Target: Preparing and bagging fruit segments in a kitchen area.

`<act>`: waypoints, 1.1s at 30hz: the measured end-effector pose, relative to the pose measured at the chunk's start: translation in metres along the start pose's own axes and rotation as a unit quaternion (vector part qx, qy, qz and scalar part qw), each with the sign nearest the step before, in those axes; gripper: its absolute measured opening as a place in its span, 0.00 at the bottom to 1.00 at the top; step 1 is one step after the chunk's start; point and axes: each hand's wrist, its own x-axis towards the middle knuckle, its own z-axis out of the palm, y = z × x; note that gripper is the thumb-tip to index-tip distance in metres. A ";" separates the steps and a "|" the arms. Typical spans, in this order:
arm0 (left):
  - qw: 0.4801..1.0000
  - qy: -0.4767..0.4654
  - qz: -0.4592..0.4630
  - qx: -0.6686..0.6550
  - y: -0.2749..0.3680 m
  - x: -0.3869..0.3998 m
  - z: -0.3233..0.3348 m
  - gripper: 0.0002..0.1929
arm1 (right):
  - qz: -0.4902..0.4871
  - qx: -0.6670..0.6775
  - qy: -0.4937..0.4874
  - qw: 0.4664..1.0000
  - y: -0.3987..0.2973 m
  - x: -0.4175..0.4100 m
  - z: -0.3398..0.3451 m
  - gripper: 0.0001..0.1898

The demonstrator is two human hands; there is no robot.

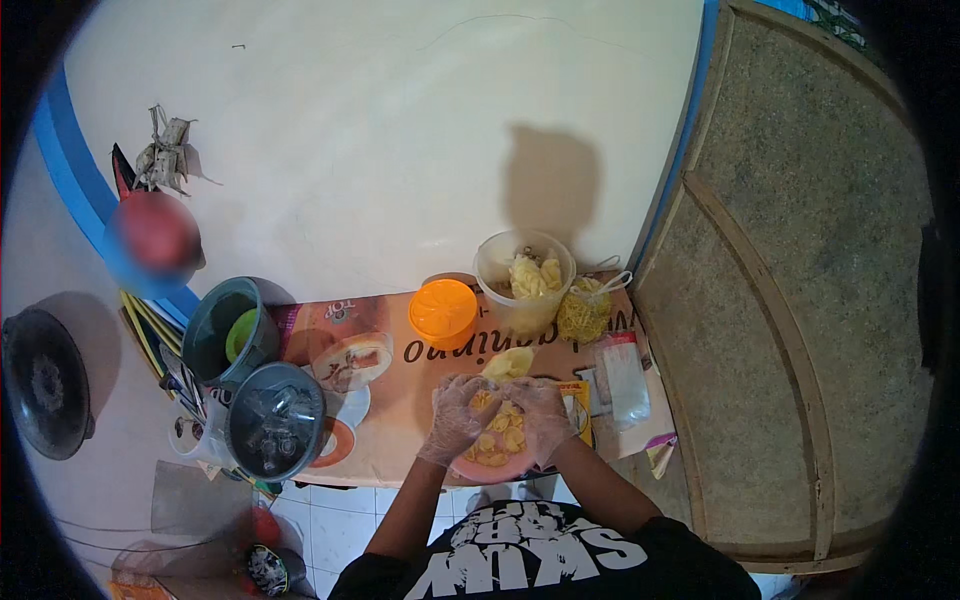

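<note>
Both hands wear clear plastic gloves and meet above a pink plate (491, 469) holding flat yellow pieces (501, 442). My left hand (459, 420) is at the plate's left side, my right hand (538, 416) at its right. Between their fingertips is the near end of a small plastic bag (510, 364) with pale yellow contents, pinched by both hands. Behind stands a translucent tub (525, 300) with similar filled bags (534, 277) inside. An orange lidded container (442, 311) is left of the tub. A yellow packet (576, 409) lies partly behind my right hand.
A green-yellow net bag (585, 313) and a clear plastic packet (624, 381) lie at the right. At the left stand a grey bucket (225, 330) and a basin of clear plastic items (276, 420). A printed sheet (390, 450) covers the table; walls stand behind and left.
</note>
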 end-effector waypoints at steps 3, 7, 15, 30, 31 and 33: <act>0.997 -0.027 0.067 0.020 -0.002 0.006 -0.009 0.14 | 0.040 0.028 -0.001 0.999 0.005 0.003 -0.009 0.08; 0.993 -0.041 0.104 0.045 -0.021 0.004 -0.009 0.15 | 0.052 0.078 -0.038 0.995 -0.010 -0.015 0.009 0.08; 0.997 -0.014 0.059 -0.053 -0.026 0.004 -0.005 0.11 | -0.477 -0.592 -0.024 0.649 -0.020 -0.019 0.001 0.12; 0.979 -0.107 -0.058 -0.162 -0.006 0.003 -0.013 0.12 | -0.505 -0.575 -0.054 0.642 -0.020 -0.008 -0.015 0.10; 0.954 -0.131 -0.112 -0.244 -0.004 0.002 -0.016 0.12 | -0.490 -0.563 -0.070 0.662 -0.026 -0.010 -0.013 0.10; 0.930 -0.158 -0.141 -0.299 -0.014 0.000 -0.012 0.12 | -0.476 -0.550 -0.084 0.681 -0.032 -0.012 -0.010 0.12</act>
